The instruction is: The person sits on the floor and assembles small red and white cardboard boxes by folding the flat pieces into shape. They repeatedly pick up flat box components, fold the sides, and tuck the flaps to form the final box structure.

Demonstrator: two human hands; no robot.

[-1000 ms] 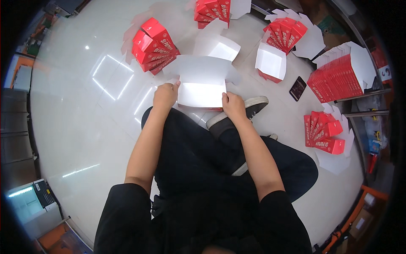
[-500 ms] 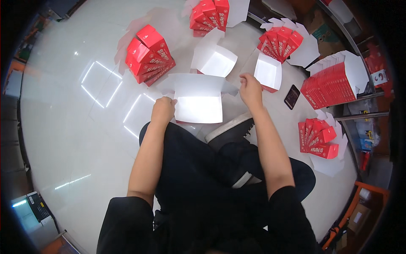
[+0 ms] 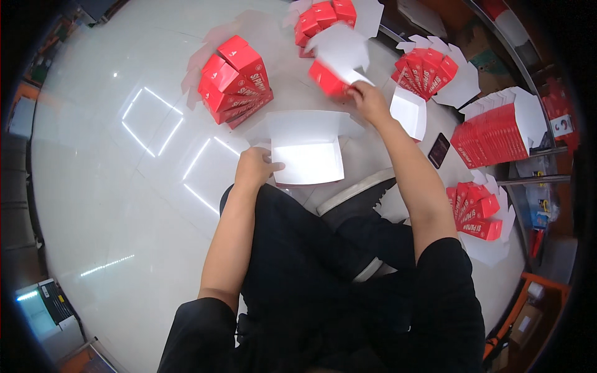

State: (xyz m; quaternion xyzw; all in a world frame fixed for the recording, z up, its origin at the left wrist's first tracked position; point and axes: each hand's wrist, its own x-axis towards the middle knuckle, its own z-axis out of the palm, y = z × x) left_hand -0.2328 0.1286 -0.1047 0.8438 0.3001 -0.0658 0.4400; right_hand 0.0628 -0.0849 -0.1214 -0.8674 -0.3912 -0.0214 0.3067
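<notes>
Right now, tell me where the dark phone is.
In the head view, the dark phone lies on the floor right of the right forearm, between the open white carton and the red carton row.

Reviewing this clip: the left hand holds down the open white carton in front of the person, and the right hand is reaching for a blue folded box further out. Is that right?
Not quite. In the head view the folded box at the right hand is red and white, not blue. The rest stands: the left hand rests on the open white carton.

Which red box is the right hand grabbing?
The red-and-white cardboard box in the right hand, lifted off the floor with its white flaps blurred; the other red boxes sit in stacks.
</notes>
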